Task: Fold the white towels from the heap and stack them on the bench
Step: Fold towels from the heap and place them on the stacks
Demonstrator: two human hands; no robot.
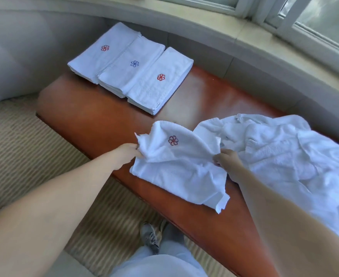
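A white towel [176,168] with a red flower emblem lies crumpled on the brown wooden bench [96,116] near its front edge. My left hand [127,152] pinches the towel's left corner, which stands up a little. My right hand [227,159] grips its right edge. The heap of white towels [284,152] spreads over the bench to the right, touching the held towel. At the far left of the bench, three stacks of folded towels [132,66] lie side by side, two with red emblems and the middle one with a blue emblem.
A grey padded wall [14,56] curves behind the bench, with a stone sill [264,37] and window frames above. Striped carpet [24,146] covers the floor at the left. My legs and a grey shoe [150,234] stand close to the bench's front edge.
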